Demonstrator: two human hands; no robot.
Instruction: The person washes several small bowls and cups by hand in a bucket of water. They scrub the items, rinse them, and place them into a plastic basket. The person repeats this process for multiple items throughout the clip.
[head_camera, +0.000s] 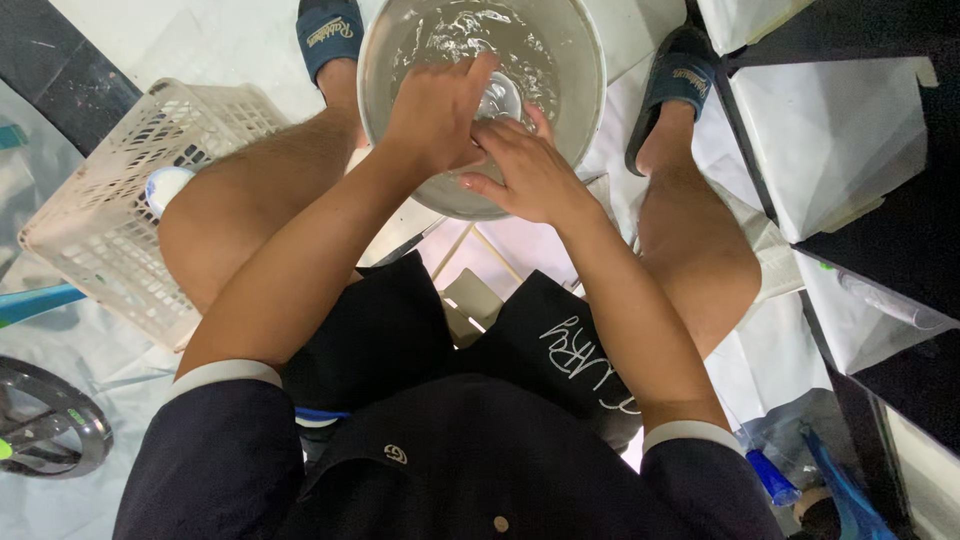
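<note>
Clear glass (499, 98) sits between both hands' grip, in basin (590, 60).

Seated person seen from above, knees apart. Round grey plastic basin of water (585, 90) at top centre, between the dark slide sandals. Left hand (435, 110) and right hand (525, 175) both in the basin, fingers closed around a small clear glass item (500, 98), partly hidden. White plastic lattice basket (110, 210) at left, beside the left knee. White wrapped boxes (830, 140) at upper right.
</note>
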